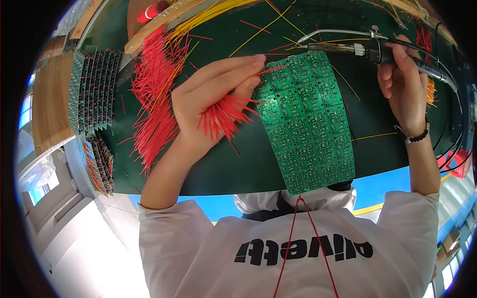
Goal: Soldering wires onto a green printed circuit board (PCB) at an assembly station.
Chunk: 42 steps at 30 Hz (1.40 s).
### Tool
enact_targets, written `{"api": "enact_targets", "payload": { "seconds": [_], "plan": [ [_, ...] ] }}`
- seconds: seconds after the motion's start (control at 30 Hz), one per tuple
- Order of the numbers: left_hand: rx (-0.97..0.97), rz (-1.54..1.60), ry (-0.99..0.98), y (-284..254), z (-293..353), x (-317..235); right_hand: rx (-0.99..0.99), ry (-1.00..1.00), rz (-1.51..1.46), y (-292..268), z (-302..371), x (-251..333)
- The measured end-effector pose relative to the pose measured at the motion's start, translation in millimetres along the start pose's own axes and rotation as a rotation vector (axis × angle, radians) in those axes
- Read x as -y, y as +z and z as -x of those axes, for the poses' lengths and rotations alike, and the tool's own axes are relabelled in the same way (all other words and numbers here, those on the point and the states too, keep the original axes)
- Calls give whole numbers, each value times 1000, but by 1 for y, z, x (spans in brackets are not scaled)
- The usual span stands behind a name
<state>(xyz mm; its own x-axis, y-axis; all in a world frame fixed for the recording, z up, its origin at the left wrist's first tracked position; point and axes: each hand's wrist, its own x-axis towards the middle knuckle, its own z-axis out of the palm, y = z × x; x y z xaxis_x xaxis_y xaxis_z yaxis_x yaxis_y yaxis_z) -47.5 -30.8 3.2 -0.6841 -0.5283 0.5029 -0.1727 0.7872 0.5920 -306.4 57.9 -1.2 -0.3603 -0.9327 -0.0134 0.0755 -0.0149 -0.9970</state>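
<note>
My left hand [216, 94] is closed round a bunch of short red wires [226, 116]. Between its thumb and forefinger, one red wire [272, 70] points toward the top left of a green circuit board panel [308, 124]. The panel lies on the dark green table, its near end reaching the table's edge. In my right hand [405, 84] is a soldering iron [380, 51], with a thin curved metal tube [343, 32] fixed along it. The iron's tip points left, just above the panel's far edge.
A heap of red wires [154, 94] lies left of my left hand, with long yellow wires [213, 15] behind it. Stacked circuit boards [94, 94] stand at the far left. A wooden strip [164, 25] runs along the back. Black cables [454, 144] hang at the right.
</note>
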Motion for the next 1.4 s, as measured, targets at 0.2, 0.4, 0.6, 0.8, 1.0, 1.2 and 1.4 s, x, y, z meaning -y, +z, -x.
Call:
{"api": "enact_targets", "payload": {
  "seconds": [0.2,0.4,0.6,0.8,1.0,1.2,1.4],
  "plan": [
    [-17,59,-175,7,5,-1,-38,5,45,4,5,1],
    [-31,4,-100,14,7,4,-69,-1,91,2,8,-3],
    [-43,-46,-73,18,8,4,38,-77,76,-1,10,-5],
    [-33,-84,-60,19,8,5,-97,24,212,-19,14,-16],
    [-14,-95,-54,18,9,5,3,-15,222,-18,12,-14],
    [5,-95,-55,16,8,4,-43,15,252,-16,13,-14],
    [5,-88,-54,17,9,6,-2,1,254,-16,13,-13]
  ]
}}
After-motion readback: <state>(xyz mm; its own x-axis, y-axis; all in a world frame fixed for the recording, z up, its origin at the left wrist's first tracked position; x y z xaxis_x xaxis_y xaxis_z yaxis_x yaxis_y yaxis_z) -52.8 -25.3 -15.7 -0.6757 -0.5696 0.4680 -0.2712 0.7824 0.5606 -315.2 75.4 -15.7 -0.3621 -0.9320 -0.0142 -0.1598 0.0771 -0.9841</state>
